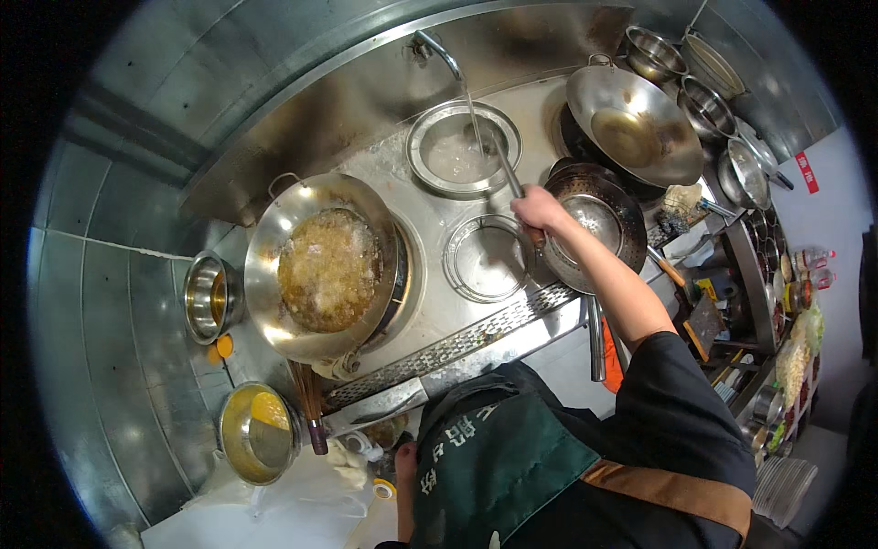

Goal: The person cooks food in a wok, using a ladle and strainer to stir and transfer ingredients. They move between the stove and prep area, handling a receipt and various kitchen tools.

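Observation:
My right hand (538,209) is closed around the handle of a metal ladle (509,175) with a wooden end. The ladle's head reaches into a round metal basin (415,154), where water from a curved faucet (439,51) pours in. Low beside the apron (507,460) hangs my left hand (406,461); its fingers are mostly hidden. On the left burner a large steel wok (264,274) holds bubbling oil (329,271). A wire-rimmed round strainer (449,257) rests on the counter below the basin. Right of it sits a dark perforated strainer (631,226), partly behind my forearm.
Another wok (583,96) tilts on the right burner, with several metal bowls (655,51) behind it. A bamboo brush (309,405) leans at the stove's front left. Bowls with yellow liquid (233,439) stand at left. A slotted drain (446,340) follows the front edge.

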The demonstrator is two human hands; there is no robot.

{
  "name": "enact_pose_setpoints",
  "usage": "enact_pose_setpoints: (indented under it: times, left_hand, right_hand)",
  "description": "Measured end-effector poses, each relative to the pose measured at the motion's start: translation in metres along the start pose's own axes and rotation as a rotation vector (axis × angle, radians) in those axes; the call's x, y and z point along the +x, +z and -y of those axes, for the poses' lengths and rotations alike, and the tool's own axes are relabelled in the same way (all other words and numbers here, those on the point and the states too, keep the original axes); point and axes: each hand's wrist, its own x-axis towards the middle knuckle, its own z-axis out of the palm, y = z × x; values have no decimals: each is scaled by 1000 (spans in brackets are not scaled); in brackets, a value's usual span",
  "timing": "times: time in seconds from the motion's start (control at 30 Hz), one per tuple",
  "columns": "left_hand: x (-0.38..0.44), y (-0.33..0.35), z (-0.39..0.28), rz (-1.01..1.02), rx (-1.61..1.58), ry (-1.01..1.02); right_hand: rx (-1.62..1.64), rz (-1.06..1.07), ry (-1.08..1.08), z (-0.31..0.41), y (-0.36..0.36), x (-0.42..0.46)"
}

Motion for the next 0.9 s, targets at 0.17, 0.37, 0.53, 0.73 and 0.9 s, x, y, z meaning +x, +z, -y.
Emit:
enact_pose_setpoints:
  times: [0.17,0.37,0.53,0.73,0.9]
  left_hand:
    - [20,-8,-3,47,167,78]
    - [13,-35,-115,139,392,213]
    - [17,-33,-217,350,645,16]
    - [11,-47,-250,651,74,68]
    - [55,-34,-244,844,338,286]
  right_hand:
    - [1595,549,246,25,1,16]
    - [682,59,-99,52,-2,-34]
    - [344,-353,-257,2,34,-135]
    - [612,43,97,-30,65,-319]
    - [1203,165,297,-43,137,-356]
